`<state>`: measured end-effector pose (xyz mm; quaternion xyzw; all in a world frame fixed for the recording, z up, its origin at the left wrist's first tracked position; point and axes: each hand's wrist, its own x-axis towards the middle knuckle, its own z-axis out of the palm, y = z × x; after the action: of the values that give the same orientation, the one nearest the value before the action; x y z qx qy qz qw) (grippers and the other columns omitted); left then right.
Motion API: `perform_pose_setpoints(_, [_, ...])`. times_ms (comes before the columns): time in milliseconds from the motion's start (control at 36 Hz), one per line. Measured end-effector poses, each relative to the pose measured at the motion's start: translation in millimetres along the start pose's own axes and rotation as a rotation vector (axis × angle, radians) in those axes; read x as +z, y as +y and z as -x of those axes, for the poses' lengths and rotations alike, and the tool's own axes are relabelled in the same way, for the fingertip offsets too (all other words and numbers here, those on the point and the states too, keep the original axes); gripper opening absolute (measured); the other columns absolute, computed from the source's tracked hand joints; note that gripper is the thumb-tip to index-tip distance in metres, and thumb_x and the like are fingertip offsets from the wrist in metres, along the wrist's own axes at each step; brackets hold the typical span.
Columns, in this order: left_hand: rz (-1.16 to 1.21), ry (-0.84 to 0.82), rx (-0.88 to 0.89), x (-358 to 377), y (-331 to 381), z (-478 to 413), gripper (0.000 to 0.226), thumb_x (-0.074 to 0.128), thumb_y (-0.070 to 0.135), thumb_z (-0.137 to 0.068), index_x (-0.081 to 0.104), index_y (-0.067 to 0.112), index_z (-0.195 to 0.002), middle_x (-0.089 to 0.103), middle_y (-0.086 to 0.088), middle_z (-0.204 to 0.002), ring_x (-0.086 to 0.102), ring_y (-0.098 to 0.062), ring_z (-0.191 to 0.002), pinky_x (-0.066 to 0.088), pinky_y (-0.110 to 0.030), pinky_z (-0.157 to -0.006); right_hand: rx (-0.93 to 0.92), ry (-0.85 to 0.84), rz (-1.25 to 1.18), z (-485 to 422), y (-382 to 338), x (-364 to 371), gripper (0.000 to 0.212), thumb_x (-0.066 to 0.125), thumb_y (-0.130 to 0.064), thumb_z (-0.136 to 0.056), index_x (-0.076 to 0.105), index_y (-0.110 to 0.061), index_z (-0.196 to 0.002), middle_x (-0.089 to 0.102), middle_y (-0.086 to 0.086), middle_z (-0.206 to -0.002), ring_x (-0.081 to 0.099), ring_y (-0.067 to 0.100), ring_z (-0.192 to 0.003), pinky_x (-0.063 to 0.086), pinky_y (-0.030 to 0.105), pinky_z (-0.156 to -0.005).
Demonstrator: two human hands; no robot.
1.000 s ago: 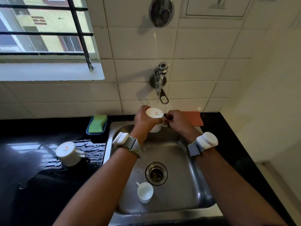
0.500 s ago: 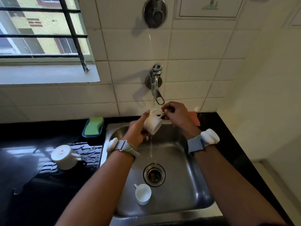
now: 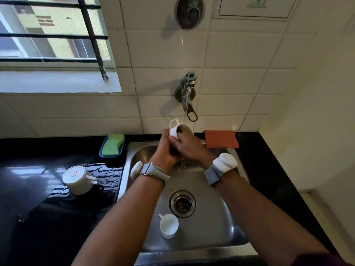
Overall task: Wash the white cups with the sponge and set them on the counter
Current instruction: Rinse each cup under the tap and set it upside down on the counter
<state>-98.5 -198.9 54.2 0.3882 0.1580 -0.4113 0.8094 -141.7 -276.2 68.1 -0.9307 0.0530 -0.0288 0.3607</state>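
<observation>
The black counter (image 3: 38, 217) runs along our left and wraps behind the steel sink (image 3: 221, 217), under a white tiled wall and a barred window (image 3: 53, 29). Our forearms reach over the basin, each with a grey band and a white pod at the wrist.

On the counter left of the sink lies a striped cloth (image 3: 109, 173). An upturned cup (image 3: 76, 179) stands on it, base up and handle pointing toward the sink. An orange cloth (image 3: 221, 139) lies flat on the counter behind the sink's right corner.

At the back of the basin, just under the wall tap (image 3: 187, 95), our left hand (image 3: 165, 150) and right hand (image 3: 189, 144) meet around the held cup (image 3: 175, 129). The left hand's grip is clamped on the cup's body from below and left. The right hand's grip closes on it from the right, fingers curled at the rim. The cup is tilted, with its mouth toward the tap and its handle up and to the left. A thin stream of water falls from the spout to the cup's mouth, and drops fall beneath our hands.

The green sponge (image 3: 112, 144) sits in a blue tray (image 3: 100, 153) on the counter, by the sink's back left corner. A third sink cup (image 3: 168, 225) stands upright on the basin floor, just in front of the drain (image 3: 182, 203).
</observation>
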Motion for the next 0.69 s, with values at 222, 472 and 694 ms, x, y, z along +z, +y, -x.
perform_pose_setpoints(222, [-0.005, 0.045, -0.019, -11.8, 2.6, -1.4, 0.045, 0.057, 0.046, -0.082, 0.062, 0.004, -0.098, 0.070, -0.016, -0.078, 0.065, -0.029, -0.081, 0.054, -0.041, -0.082, -0.235, -0.012, 0.228, 12.6, 26.1, -3.6, 0.033, 0.044, -0.039, -0.095, 0.065, -0.014, -0.087, 0.056, -0.005, -0.077, 0.041, -0.002, -0.060, 0.027, 0.018, -0.058])
perform_pose_setpoints(472, [-0.195, 0.146, 0.159, -22.7, 15.4, 11.3, 0.046, 0.072, 0.039, -0.078, 0.048, 0.016, -0.110, 0.058, -0.014, -0.107, 0.060, -0.030, -0.094, 0.054, -0.041, -0.058, 0.155, 0.411, -0.333, 11.1, 51.3, 5.0, 0.013, 0.053, -0.008, -0.091, 0.064, -0.013, -0.093, 0.062, 0.004, -0.096, 0.051, -0.001, -0.080, 0.041, 0.013, -0.072])
perform_pose_setpoints(694, [-0.823, 0.248, 0.433, -31.3, 13.5, 21.8, 0.059, 0.078, 0.031, -0.075, 0.051, 0.013, -0.125, 0.056, -0.012, -0.122, 0.058, -0.027, -0.106, 0.057, -0.045, -0.079, 0.235, 0.417, -0.413, 9.0, 51.1, 16.5, 0.019, 0.060, -0.005, -0.085, 0.058, -0.024, -0.082, 0.062, 0.002, -0.091, 0.060, 0.023, -0.092, 0.053, 0.042, -0.084])
